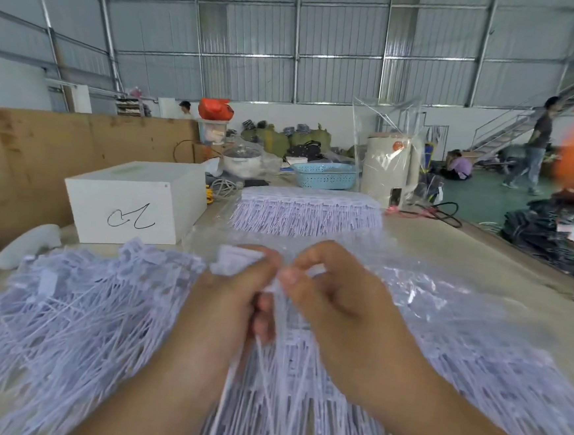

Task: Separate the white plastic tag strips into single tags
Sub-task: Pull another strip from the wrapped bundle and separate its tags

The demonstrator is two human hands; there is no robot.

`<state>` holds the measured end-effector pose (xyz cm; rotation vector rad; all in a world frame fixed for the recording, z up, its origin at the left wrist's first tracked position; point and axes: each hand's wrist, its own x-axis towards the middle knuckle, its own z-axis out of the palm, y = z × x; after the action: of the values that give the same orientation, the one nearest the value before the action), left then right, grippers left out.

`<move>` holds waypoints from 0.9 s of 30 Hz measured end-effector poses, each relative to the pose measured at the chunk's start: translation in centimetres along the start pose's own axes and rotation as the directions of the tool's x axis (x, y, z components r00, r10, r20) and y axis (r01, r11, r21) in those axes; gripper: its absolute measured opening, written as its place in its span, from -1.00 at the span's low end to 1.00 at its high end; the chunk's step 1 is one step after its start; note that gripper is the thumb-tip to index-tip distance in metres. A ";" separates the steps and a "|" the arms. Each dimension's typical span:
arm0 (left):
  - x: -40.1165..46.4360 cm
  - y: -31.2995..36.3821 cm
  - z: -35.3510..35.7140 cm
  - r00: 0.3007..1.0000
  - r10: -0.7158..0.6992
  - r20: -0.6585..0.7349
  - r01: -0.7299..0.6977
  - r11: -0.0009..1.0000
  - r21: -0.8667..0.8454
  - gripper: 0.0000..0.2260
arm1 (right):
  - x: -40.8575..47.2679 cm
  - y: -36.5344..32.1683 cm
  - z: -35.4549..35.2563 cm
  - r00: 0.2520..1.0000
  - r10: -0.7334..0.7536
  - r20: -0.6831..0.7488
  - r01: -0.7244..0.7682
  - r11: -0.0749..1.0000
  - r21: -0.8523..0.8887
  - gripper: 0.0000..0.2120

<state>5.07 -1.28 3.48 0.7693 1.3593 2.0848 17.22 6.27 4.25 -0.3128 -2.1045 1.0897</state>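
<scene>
i see left hand (238, 292) and right hand (335, 289) both pinching one tag strip (237, 258) — loose tags (65, 309) piled left, stacked strips (308, 212) far

Left hand (238, 292): showing bare, no glove, no ring or band in sight.
Right hand (334, 296): showing bare as well, nothing worn on the fingers (304, 265).
Nails: looking short and plain, though the blur is softening them.
Left forearm (148, 388): running uncovered down to the bottom edge, no sleeve or cuff showing.
Right forearm (435, 411): running uncovered likewise, no watch or strap at the wrist.
Markings: none showing on either arm.
</scene>
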 end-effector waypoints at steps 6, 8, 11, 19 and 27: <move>-1.4 -0.9 0.6 0.998 -0.008 0.070 -0.002 0.991 0.135 -0.75 | -0.3 0.6 0.4 0.993 0.004 0.117 0.011 0.991 -0.135 -0.66; -1.6 -1.1 0.8 0.997 -0.037 0.073 0.027 0.991 0.134 -0.62 | -0.3 0.8 0.7 0.996 0.015 0.093 -0.001 0.988 -0.156 -0.62; -1.5 -1.3 1.0 0.994 0.004 0.112 -0.023 0.984 0.177 -0.42 | -0.4 1.1 1.0 0.995 0.048 0.088 -0.036 0.991 -0.128 -0.61; -1.9 -1.9 1.0 0.951 0.153 0.269 -0.232 0.928 0.293 -0.52 | -0.1 2.0 1.3 0.995 0.092 0.046 -0.095 0.993 0.076 -0.69; -1.0 0.0 -0.5 0.837 0.018 0.546 -0.122 0.980 0.155 -0.93 | 0.0 1.8 1.3 0.995 0.041 0.087 -0.077 0.880 0.469 -0.78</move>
<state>5.36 -2.29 3.15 1.3856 1.2113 1.6107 16.09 6.60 2.36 -0.0988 -1.8218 1.6272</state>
